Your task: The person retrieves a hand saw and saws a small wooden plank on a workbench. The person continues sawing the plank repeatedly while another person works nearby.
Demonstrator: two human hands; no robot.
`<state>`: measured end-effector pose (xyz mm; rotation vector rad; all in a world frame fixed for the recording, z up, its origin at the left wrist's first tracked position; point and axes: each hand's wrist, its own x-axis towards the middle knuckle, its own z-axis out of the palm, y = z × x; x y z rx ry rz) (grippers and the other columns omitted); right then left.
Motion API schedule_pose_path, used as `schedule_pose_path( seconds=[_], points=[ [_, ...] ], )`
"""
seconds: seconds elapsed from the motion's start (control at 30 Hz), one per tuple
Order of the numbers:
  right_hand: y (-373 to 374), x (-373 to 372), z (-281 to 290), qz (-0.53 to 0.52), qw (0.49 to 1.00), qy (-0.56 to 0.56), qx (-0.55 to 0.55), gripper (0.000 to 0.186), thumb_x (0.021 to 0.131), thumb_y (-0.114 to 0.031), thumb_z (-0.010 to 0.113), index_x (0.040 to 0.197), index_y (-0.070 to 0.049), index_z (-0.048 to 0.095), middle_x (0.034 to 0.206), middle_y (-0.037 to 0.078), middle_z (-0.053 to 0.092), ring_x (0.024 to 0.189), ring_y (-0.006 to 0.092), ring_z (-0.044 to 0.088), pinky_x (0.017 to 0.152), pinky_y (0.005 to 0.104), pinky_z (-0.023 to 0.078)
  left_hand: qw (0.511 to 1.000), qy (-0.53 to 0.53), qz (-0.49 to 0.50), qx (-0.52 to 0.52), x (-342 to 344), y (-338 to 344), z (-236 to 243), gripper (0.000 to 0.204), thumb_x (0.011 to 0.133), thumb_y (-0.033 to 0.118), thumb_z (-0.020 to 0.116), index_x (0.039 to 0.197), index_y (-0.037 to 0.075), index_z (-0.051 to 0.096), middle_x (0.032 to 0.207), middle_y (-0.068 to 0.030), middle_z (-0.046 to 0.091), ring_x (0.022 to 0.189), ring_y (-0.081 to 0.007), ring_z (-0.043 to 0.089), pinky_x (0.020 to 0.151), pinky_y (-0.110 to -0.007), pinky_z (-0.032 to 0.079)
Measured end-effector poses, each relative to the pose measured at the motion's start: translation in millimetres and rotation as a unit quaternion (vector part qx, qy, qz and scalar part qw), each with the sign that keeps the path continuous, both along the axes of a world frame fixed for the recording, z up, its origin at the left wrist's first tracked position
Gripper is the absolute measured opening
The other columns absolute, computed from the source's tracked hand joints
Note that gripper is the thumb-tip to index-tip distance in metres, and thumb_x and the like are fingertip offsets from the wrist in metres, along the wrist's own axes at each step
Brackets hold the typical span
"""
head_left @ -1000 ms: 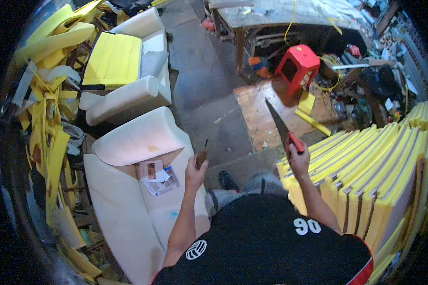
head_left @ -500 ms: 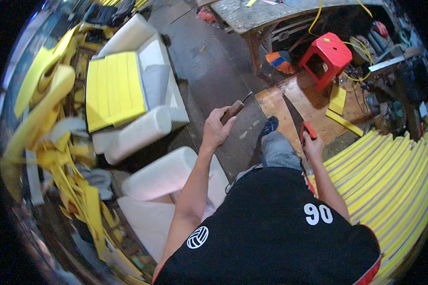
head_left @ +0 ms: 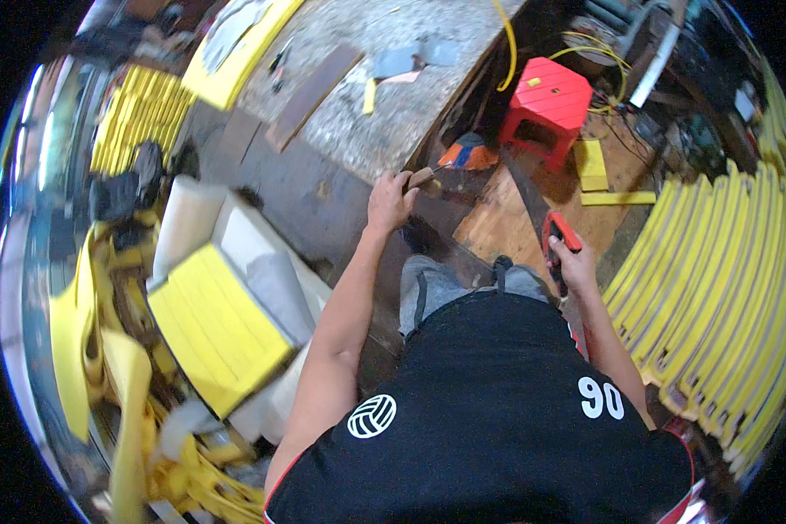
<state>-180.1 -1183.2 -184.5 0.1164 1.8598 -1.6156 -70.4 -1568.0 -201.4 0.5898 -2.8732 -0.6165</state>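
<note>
A dark, scuffed floor (head_left: 275, 196) is partly covered by a wooden sheet (head_left: 495, 224), by which a red plastic stool (head_left: 546, 94) is placed, near the counter (head_left: 428, 103). The counter's mottled grey top is strewn with scraps. To the left, a pale sofa (head_left: 186, 224) is overlaid by a yellow panel (head_left: 220, 327); to the right, yellow-edged slabs (head_left: 712, 284) are closely ranked. Light is reflected off the wooden sheet.
</note>
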Motion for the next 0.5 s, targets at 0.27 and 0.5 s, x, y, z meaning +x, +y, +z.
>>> schedule_pose_path(
  seconds=[0.27,0.5],
  points=[
    [-110,61,43,-0.211,0.973,-0.014,0.093,0.037,0.093,-0.024,0.07,0.124,-0.004,0.063,0.069,-0.002,0.057,0.052,0.008,0.052,0.048,0.0246,0.042,0.974,-0.043,-0.221,0.013,-136,-132,-66,0.035,0.085,0.024,0.071,0.116,0.008,0.068,0.107,-0.0181,0.062,0.102,-0.0382,0.059,0.089,-0.047,0.048],
    [-207,101,97,-0.333,0.933,-0.008,0.138,0.046,0.093,-0.024,0.07,0.133,-0.004,0.06,0.079,-0.001,0.061,0.058,0.0062,0.052,0.051,0.0229,0.044,0.934,-0.023,-0.357,0.025,-176,-168,-80,0.035,0.084,0.024,0.073,0.115,0.01,0.069,0.105,-0.0157,0.063,0.1,-0.0361,0.059,0.087,-0.047,0.047]
  ],
)
